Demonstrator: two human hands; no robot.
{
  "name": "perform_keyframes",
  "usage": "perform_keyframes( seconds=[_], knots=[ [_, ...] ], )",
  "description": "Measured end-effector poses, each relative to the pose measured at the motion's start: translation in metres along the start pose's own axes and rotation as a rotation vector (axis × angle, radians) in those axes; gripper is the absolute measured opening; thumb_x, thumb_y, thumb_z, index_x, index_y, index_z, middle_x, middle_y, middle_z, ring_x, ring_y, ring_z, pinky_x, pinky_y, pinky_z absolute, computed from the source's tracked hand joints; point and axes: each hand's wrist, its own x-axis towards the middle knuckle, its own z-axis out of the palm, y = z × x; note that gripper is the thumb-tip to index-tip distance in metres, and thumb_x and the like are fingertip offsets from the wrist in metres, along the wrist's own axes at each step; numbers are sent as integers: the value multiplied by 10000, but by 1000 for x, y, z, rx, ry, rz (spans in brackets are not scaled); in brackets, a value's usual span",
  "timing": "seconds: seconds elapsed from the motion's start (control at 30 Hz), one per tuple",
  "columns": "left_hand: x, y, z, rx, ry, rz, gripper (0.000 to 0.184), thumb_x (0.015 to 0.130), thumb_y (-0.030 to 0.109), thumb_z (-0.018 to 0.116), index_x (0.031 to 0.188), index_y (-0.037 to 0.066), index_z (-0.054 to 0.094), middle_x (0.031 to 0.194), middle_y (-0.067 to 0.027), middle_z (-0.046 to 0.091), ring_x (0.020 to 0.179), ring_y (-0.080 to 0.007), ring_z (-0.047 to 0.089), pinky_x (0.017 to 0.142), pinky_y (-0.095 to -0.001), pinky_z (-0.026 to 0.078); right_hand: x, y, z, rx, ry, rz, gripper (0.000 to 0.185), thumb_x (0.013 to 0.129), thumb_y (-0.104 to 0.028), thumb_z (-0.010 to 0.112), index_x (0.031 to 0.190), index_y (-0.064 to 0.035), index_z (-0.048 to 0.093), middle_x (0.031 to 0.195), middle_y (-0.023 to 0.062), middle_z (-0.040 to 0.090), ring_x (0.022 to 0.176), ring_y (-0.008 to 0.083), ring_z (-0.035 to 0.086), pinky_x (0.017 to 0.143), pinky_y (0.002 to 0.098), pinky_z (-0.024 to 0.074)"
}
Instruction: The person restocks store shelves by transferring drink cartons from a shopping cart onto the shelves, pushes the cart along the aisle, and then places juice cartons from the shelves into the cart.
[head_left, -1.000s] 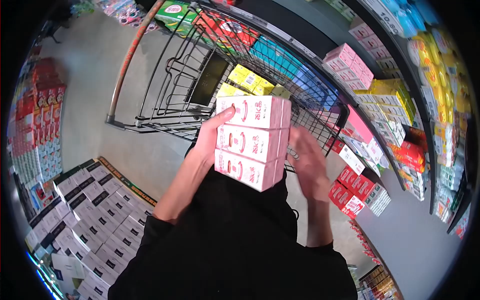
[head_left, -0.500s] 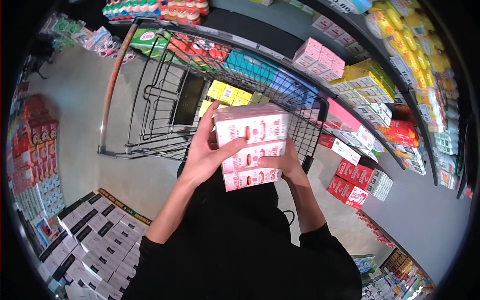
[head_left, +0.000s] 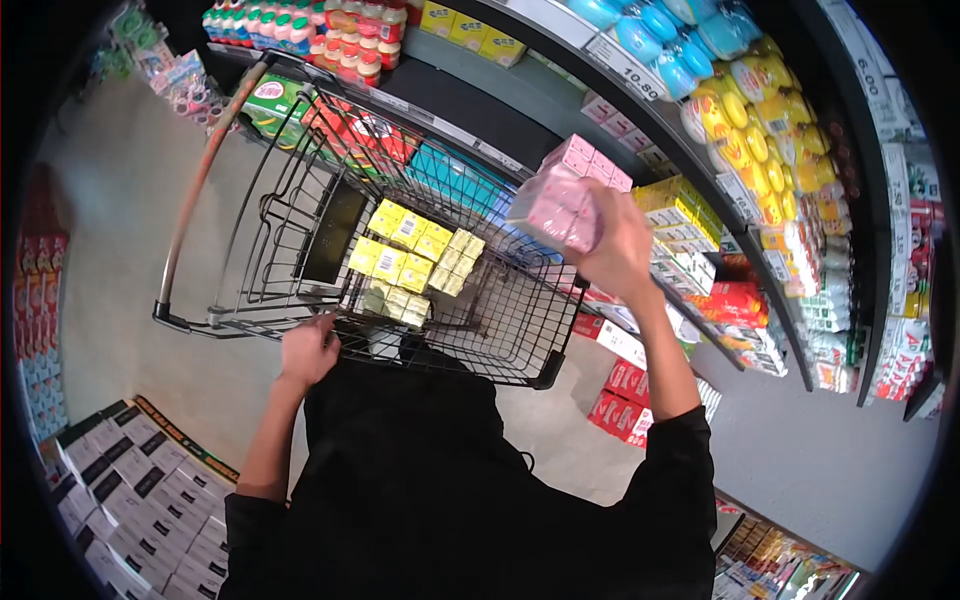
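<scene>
My right hand [head_left: 620, 245] grips a pink shrink-wrapped pack of small drink cartons [head_left: 552, 212] by its right side. The pack is tilted and slightly blurred, held over the shopping cart's far right edge, in front of a similar pink pack [head_left: 590, 160] on the shelf. At the near side of the black wire shopping cart [head_left: 540, 375], my left hand [head_left: 310, 350] has its fingers curled by the rim; whether it holds anything is hidden. Inside the cart lie yellow carton packs [head_left: 408, 228], with their paler sides facing right.
Shelves on the right carry yellow bottles [head_left: 745, 130], blue bottles [head_left: 690, 45] and yellow cartons [head_left: 680, 205]. Red cartons [head_left: 622, 410] stand low, right of the cart. Stacked white boxes [head_left: 150, 500] are at the lower left. Bottles with green caps [head_left: 270, 28] line the back shelf.
My left hand has let go of the pink pack and moved down left to the cart's rim. My right hand has carried the pack up toward the shelf. The view has shifted right.
</scene>
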Motion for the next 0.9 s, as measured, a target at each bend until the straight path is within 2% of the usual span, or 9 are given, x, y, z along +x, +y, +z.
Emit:
perform_keyframes(
  seconds=[0.13, 0.27, 0.37, 0.5, 0.57, 0.63, 0.67, 0.7, 0.9],
  knots=[
    [1, 28, -1, 134, -28, -46, 205, 713, 202, 560, 885, 133, 648, 766, -65, 653, 708, -268, 625, 629, -392, 491, 26, 34, -7, -207, 26, 75, 658, 534, -116, 716, 1154, -79, 500, 987, 112, 595, 939, 330, 546, 831, 409, 430],
    [7, 32, -2, 139, -37, -168, 206, 702, 220, 564, 869, 135, 651, 776, -76, 653, 712, -269, 625, 623, -398, 493, 43, 71, -1, -261, 48, 243, 738, 505, -153, 787, 1175, -61, 491, 1027, 156, 608, 957, 350, 569, 829, 404, 449],
    [5, 29, -3, 128, -9, -87, 212, 694, 225, 562, 862, 129, 649, 781, -79, 654, 710, -267, 625, 623, -397, 495, 53, 79, -1, -177, -67, 412, 709, 552, -184, 719, 1207, -83, 466, 1097, 186, 585, 1013, 365, 558, 845, 440, 446],
    [7, 29, -1, 164, -9, -91, 205, 690, 219, 554, 853, 138, 649, 790, -70, 655, 707, -267, 626, 617, -398, 498, 55, 124, 17, -228, -25, 379, 775, 553, -201, 722, 1269, -104, 440, 1023, 198, 618, 964, 382, 583, 835, 442, 460],
    [8, 30, -1, 180, -34, -108, 202, 690, 218, 553, 849, 142, 650, 793, -67, 656, 705, -266, 626, 615, -398, 499, 56, 155, 27, -192, 76, 294, 646, 585, -226, 699, 1192, -84, 528, 937, 207, 638, 929, 374, 598, 837, 413, 457],
    [7, 30, -1, 181, 2, -98, 190, 688, 217, 550, 831, 147, 653, 786, -61, 657, 702, -262, 626, 609, -396, 501, 63, 182, 25, 126, -332, 399, 497, 659, -279, 625, 1086, -27, 596, 926, 231, 637, 940, 338, 601, 843, 384, 443],
    [8, 30, -1, 188, -10, -97, 190, 688, 217, 550, 831, 147, 653, 786, -61, 657, 702, -262, 626, 609, -396, 501, 71, 191, 18, 168, -689, 571, 448, 727, -326, 519, 995, 16, 626, 916, 241, 640, 940, 292, 602, 835, 362, 434],
    [9, 31, -1, 183, -14, -103, 187, 684, 214, 551, 825, 148, 654, 779, -61, 657, 700, -259, 626, 608, -394, 501, 74, 196, 28, 150, -698, 549, 476, 751, -345, 461, 979, 41, 622, 945, 237, 641, 939, 273, 605, 836, 353, 430],
    [9, 27, 3, 171, 12, -116, 184, 664, 205, 559, 811, 150, 655, 742, -46, 652, 693, -245, 627, 600, -386, 501, 73, 208, 34, 82, -674, 480, 492, 731, -350, 450, 982, 42, 610, 958, 255, 626, 919, 303, 605, 839, 361, 432]
  ],
)
